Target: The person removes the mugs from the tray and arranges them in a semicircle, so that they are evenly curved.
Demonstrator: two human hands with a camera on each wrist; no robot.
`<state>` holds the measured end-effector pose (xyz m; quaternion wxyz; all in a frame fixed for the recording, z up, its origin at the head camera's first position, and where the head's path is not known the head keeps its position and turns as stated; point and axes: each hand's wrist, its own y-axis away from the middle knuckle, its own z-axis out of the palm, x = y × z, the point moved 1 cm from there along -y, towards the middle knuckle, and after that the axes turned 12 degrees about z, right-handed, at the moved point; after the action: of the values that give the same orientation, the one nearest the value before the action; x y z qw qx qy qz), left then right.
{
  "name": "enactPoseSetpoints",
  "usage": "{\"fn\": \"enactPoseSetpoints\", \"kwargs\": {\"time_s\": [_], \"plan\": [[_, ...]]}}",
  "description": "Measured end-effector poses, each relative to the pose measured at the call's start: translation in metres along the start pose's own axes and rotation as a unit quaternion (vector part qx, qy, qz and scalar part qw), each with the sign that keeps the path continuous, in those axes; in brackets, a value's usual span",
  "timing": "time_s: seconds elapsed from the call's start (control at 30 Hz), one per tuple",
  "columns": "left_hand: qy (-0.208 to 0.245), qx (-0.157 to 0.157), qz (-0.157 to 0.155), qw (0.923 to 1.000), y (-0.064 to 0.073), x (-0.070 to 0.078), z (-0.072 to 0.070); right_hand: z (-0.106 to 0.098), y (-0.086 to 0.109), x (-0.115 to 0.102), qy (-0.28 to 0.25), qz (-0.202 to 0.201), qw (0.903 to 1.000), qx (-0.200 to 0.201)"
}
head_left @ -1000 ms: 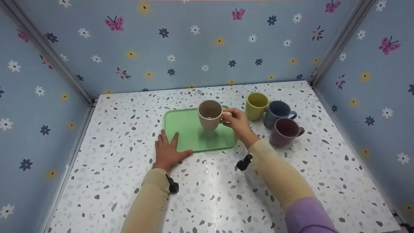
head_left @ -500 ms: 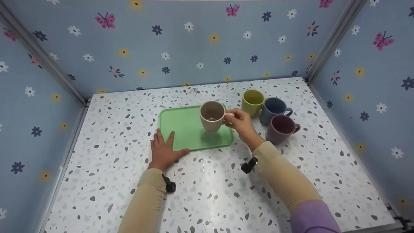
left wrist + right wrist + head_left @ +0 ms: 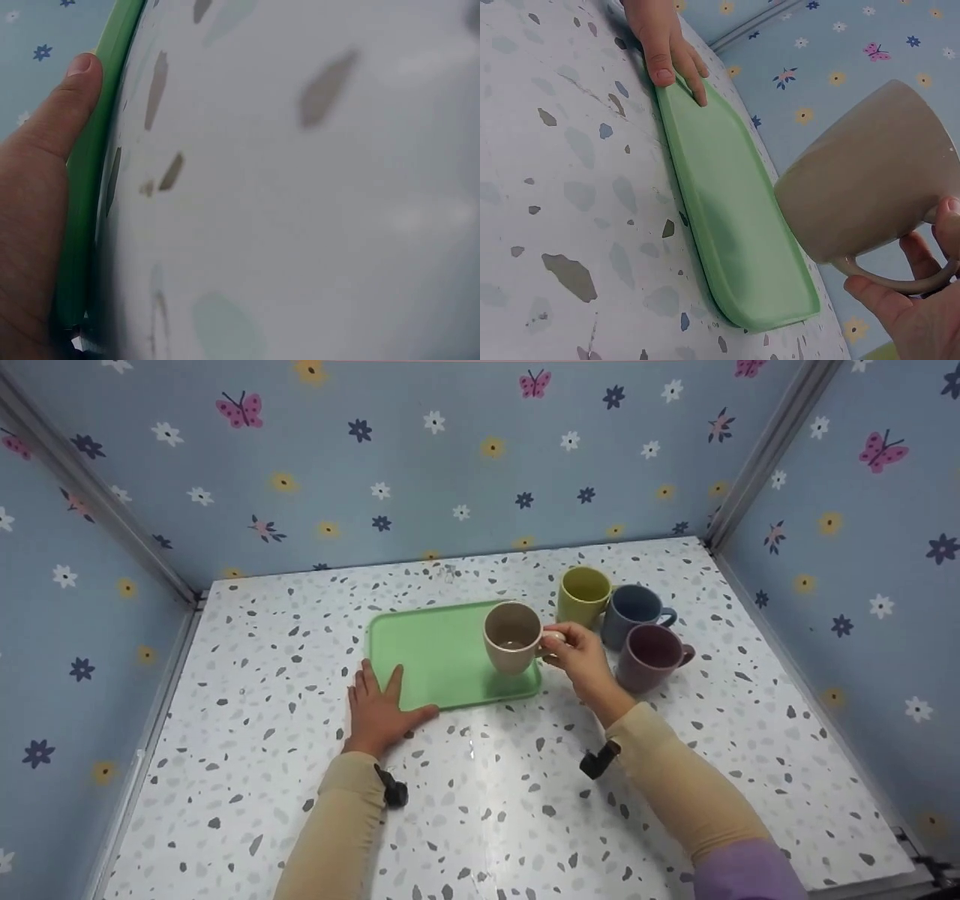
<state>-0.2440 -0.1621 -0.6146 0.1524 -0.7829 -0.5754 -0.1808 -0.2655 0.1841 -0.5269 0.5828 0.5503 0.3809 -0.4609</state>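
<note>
My right hand [image 3: 586, 664] grips a beige mug [image 3: 513, 637] by its handle. The mug hangs upright over the right part of a green tray [image 3: 427, 649], and its shadow falls on the tray. Thumb and fingers pinch round the handle in the right wrist view, where the mug [image 3: 877, 172] is seen from the side. My left hand [image 3: 377, 712] lies spread with straight fingers on the tray's near left corner. In the left wrist view the thumb [image 3: 64, 105] rests along the tray's edge [image 3: 88, 187].
Three more mugs stand grouped right of the tray: yellow [image 3: 583, 594], blue [image 3: 634, 615] and maroon [image 3: 651, 658]. The blue mug is close to both others. The white speckled table [image 3: 480, 810] is bounded by flowered panels [image 3: 450, 457] at the back and sides.
My right hand has carried the beige mug rightward and slightly nearer over the tray. The left hand keeps its place on the tray corner. The head view has shifted a little.
</note>
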Motion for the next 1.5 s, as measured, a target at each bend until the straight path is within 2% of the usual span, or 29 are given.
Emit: {"fn": "enactPoseSetpoints", "kwargs": {"time_s": [0.4, 0.77, 1.0, 1.23, 1.5], "plan": [[-0.002, -0.005, 0.000, 1.0000, 0.002, -0.002, 0.001, -0.026, 0.022, 0.007, -0.013, -0.017, 0.9995, 0.024], [0.006, -0.009, -0.001, 0.9999, 0.002, 0.001, -0.002, -0.049, 0.037, 0.014, 0.000, -0.010, 0.9972, 0.074], [0.011, -0.003, 0.001, 0.9999, 0.002, 0.002, -0.003, -0.059, 0.047, 0.019, -0.016, -0.014, 0.9968, 0.077], [0.009, -0.007, 0.001, 0.9999, 0.002, 0.004, -0.004, -0.071, 0.058, 0.025, -0.009, -0.025, 0.9965, 0.079], [0.005, -0.004, 0.003, 1.0000, 0.002, 0.004, -0.004, -0.084, 0.067, 0.033, -0.005, -0.007, 0.9963, 0.086]]}}
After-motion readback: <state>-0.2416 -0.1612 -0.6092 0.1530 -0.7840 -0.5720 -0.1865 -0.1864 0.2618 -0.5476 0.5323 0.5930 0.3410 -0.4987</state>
